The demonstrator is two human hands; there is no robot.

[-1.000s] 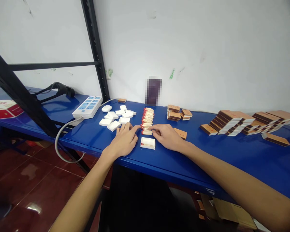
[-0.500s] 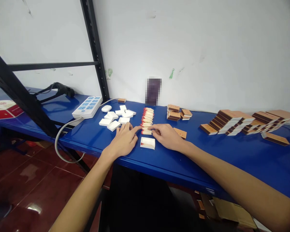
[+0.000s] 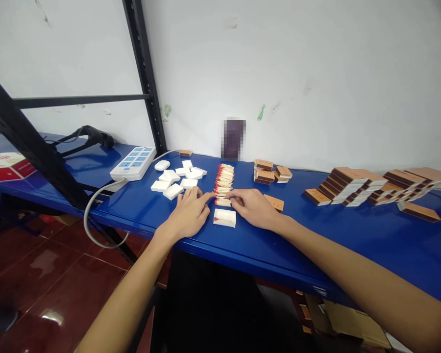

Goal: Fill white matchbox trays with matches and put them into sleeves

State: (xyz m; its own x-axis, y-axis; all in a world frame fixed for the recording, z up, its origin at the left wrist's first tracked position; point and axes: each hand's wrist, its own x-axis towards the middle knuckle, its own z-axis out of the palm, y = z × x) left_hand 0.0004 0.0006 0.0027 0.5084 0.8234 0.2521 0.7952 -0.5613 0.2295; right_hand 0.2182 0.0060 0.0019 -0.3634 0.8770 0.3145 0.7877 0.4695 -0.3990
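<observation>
A row of red-tipped matches (image 3: pixel 224 180) lies on the blue table (image 3: pixel 353 235), running away from me. My left hand (image 3: pixel 189 213) rests flat beside its near end, index finger stretched out and touching the nearest matches. My right hand (image 3: pixel 254 208) touches the same small bunch from the other side, fingers curled low over it. Just in front of both hands sits a white open tray (image 3: pixel 225 217) with a few matches in it. A single brown matchbox sleeve (image 3: pixel 274 202) lies right behind my right hand.
Several empty white trays (image 3: pixel 178 180) lie left of the matches, near a white power strip (image 3: pixel 133 162) and its cable. Small stacks of brown matchboxes (image 3: pixel 269 172) stand behind, long rows of them (image 3: pixel 371 186) at the right. A black shelf post (image 3: pixel 143 73) rises at the back left.
</observation>
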